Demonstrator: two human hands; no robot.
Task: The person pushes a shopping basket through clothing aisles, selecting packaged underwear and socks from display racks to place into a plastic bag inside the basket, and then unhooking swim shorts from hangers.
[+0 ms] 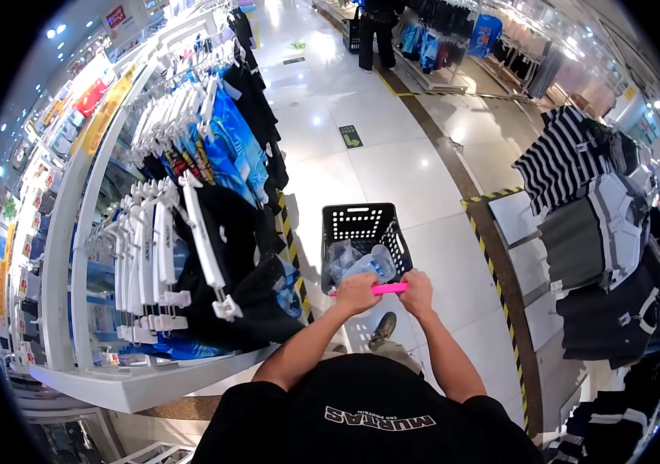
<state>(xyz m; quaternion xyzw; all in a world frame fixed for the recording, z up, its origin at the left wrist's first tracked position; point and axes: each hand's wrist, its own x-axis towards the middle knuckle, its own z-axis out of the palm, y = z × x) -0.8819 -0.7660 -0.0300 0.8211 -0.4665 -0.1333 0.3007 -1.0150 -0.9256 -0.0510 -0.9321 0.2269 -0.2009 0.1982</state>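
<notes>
Both hands are closed around the pink handle (389, 288) of a black shopping basket (359, 214) in the head view. My left hand (357, 294) grips the handle's left part, and my right hand (416, 292) its right end. A short stretch of pink shows between them. Inside the basket lie clear plastic items (372, 265), partly hidden behind my left hand; their exact kind I cannot make out. Whether the basket hangs or rests on something is hidden.
A white rack (63, 309) with swimwear on white hangers (166, 240) stands close on the left. To the right hang striped and grey shirts (566, 162). A person (376, 35) stands ahead beside another black basket (352, 35). Yellow-black tape (500, 298) edges the tiled aisle (438, 232).
</notes>
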